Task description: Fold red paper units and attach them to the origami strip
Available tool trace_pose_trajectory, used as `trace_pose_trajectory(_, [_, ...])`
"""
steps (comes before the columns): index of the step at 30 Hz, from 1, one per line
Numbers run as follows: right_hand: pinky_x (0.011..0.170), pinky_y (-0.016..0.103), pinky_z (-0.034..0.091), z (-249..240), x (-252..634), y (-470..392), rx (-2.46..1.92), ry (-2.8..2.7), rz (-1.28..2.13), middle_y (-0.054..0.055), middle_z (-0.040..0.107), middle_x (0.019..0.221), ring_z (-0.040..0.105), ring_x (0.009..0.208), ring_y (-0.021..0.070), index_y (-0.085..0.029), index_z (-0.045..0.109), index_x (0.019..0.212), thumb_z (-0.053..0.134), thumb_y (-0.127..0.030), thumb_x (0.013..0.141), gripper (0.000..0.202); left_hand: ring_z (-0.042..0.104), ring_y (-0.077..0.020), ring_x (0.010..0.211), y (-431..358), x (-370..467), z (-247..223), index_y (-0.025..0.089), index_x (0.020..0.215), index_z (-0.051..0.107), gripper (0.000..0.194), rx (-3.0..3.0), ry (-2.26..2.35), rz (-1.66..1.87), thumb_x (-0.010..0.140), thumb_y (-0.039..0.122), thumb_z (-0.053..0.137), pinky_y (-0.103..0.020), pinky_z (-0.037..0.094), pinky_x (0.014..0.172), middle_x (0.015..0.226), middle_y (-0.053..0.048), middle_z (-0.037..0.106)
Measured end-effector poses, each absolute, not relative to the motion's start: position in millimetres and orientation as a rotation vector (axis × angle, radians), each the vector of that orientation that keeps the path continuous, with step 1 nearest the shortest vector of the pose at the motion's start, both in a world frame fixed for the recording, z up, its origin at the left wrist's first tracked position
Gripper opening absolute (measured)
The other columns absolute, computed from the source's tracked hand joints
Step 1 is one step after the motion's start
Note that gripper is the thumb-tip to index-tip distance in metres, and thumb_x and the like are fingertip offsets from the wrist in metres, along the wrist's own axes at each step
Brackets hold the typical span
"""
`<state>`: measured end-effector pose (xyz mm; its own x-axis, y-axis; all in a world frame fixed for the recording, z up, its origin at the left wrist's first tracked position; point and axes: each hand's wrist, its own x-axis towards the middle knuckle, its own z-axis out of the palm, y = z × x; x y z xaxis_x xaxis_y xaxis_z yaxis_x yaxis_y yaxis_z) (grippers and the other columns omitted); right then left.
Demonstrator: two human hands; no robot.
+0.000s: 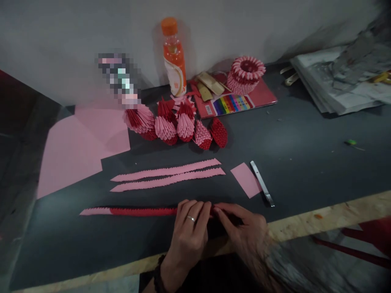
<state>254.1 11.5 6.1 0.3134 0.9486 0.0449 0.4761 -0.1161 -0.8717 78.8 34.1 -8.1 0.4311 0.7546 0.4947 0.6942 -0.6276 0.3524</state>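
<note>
A long strip of interlocked folded paper pieces (143, 211), red with a pink left end, lies along the table's near side. My left hand (192, 228), with a ring on one finger, is closed over its right part. My right hand (241, 228) pinches at the strip's right end between thumb and forefinger; the fingers hide most of that end. Beyond my hands, two pink strips (166, 171) of the same folded pieces lie side by side. To the right, a small pink paper sheet (247, 180) touches a slim silver metal tool (262, 183).
Red-and-pink folded-paper pieces (185, 127) stand in a row behind the strips. An orange-capped bottle (174, 61), a red paper pack (262, 97) and a paper vase (245, 77) are by the wall. Pink sheets (79, 150) lie left, stacked papers (317, 87) right.
</note>
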Motion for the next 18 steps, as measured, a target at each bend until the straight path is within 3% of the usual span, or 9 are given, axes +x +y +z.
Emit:
trace_pose_trajectory(6, [0.056, 0.022, 0.065, -3.8, 254.3, 17.3, -1.732, -1.382, 0.637, -0.007, 0.089, 0.074, 0.082, 0.058, 0.0153, -0.033, 0.091, 0.092, 0.080, -0.038, 0.098, 0.014, 0.085, -0.0265, 0.105, 39.6, 84.1, -18.5, 0.016, 0.139, 0.076, 0.036, 2.556, 1.348, 0.868, 0.106, 0.005, 0.064, -0.048, 0.069, 0.104, 0.110, -0.011, 0.091])
trace_pose_trajectory(9, [0.064, 0.027, 0.066, -11.2, 267.4, 20.5, -1.769, -1.429, 0.521, -0.003, 0.092, 0.086, 0.084, 0.069, 0.0181, -0.033, 0.092, 0.104, 0.080, -0.034, 0.100, 0.013, 0.085, -0.0296, 0.124, 46.7, 88.6, -15.2, 0.014, 0.149, 0.072, 0.040, 2.624, 1.387, 0.769, 0.109, 0.010, 0.065, -0.048, 0.067, 0.114, 0.130, -0.014, 0.091])
trace_pose_trajectory(13, [0.092, 0.041, 0.065, -17.4, 292.6, 22.9, -2.000, -1.459, 0.003, 0.007, 0.093, 0.118, 0.083, 0.098, 0.0269, -0.033, 0.087, 0.132, 0.075, -0.031, 0.105, 0.030, 0.065, -0.0371, 0.160, 33.6, 73.1, -11.0, 0.014, 0.170, 0.056, 0.061, 2.729, 1.565, 0.570, 0.110, 0.019, 0.068, -0.056, 0.049, 0.137, 0.168, -0.017, 0.073])
trace_pose_trajectory(16, [0.095, 0.043, 0.062, -22.3, 303.6, 19.6, -2.118, -1.504, -0.220, 0.010, 0.090, 0.125, 0.079, 0.100, 0.0270, -0.029, 0.086, 0.131, 0.074, -0.031, 0.106, 0.028, 0.062, -0.0388, 0.163, 11.4, 52.3, -19.7, 0.024, 0.174, 0.053, 0.066, 2.674, 1.694, 0.492, 0.111, 0.019, 0.068, -0.062, 0.032, 0.147, 0.168, -0.011, 0.074])
trace_pose_trajectory(18, [0.091, 0.041, 0.062, -25.8, 304.7, 15.2, -2.123, -1.538, -0.212, 0.007, 0.091, 0.120, 0.078, 0.098, 0.0260, -0.031, 0.088, 0.125, 0.078, -0.032, 0.104, 0.023, 0.060, -0.0395, 0.164, 2.2, 44.4, -28.1, 0.027, 0.176, 0.051, 0.066, 2.623, 1.711, 0.483, 0.112, 0.020, 0.064, -0.061, 0.037, 0.145, 0.173, -0.012, 0.069])
